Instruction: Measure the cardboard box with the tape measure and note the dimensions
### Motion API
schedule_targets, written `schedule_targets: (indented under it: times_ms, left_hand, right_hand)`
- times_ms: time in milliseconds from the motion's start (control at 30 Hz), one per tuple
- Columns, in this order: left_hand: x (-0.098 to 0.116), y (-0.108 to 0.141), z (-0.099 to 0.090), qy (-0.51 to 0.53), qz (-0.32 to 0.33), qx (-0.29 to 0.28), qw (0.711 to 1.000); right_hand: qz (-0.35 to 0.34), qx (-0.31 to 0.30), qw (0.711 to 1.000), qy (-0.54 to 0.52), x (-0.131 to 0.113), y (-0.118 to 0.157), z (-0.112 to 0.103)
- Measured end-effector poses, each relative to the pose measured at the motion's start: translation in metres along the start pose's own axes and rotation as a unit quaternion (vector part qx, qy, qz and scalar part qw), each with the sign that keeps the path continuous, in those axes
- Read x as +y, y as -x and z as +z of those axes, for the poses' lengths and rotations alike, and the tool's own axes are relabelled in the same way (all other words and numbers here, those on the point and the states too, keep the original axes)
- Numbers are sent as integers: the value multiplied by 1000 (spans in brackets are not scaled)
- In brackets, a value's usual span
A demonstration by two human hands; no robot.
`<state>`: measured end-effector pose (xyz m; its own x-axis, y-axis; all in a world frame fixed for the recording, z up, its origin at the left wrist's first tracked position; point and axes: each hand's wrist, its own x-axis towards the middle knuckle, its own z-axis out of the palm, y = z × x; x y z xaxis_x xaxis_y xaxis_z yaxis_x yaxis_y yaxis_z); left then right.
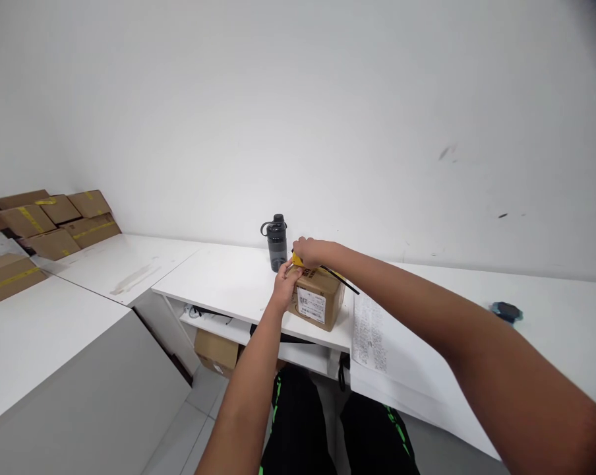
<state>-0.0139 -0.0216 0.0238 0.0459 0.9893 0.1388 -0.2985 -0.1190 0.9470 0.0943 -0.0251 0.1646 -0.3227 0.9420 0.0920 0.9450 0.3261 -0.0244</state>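
Note:
A small cardboard box (331,284) sits near the front edge of the white table, a white printed label (311,305) on its front side. My left hand (285,285) grips the box's left end, thumb on top. Over the top left of the box, my right hand (310,252) is closed around a small yellow thing (297,260), mostly hidden by the fingers; I cannot make out its kind. A thin black strip (345,284) sticks out from behind my right wrist, across the box's right top edge. Just behind my hands stands a dark shaker bottle (277,244).
Several taped cardboard boxes (55,224) are stacked at the far left. Printed paper (370,333) lies on the right, hanging over the front edge. A dark blue item (506,311) lies farther right. Under the tabletop, a shelf (302,356) and another box (215,351) show.

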Motion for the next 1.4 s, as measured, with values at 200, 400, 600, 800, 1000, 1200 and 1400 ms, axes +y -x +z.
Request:
schedule_targets:
  times_ms: [200, 400, 600, 800, 1000, 1200, 1400]
  left_hand:
    - [-6, -6, 0, -47, 40, 28, 998]
    - [-9, -8, 6, -71, 66, 69, 993]
    - [3, -8, 8, -115, 62, 47, 990]
    - [14, -10, 10, -172, 67, 34, 982]
    - [13, -9, 10, -137, 54, 30, 989]
    - [10, -7, 11, -114, 50, 55, 991]
    - [6, -6, 11, -88, 50, 40, 994]
  right_hand:
    - [0, -114, 990, 88, 23, 45, -14]
    - [30, -188, 977, 92, 69, 94, -18]
    - [25, -161, 983, 79, 84, 104, -7]
    - [13, -142, 986, 82, 80, 101, -4]
    - [12, -128, 991, 37, 89, 91, -16]
    - [-22, -53, 998, -6, 72, 54, -12]
    - [-68, 48, 992, -94, 46, 14, 21]
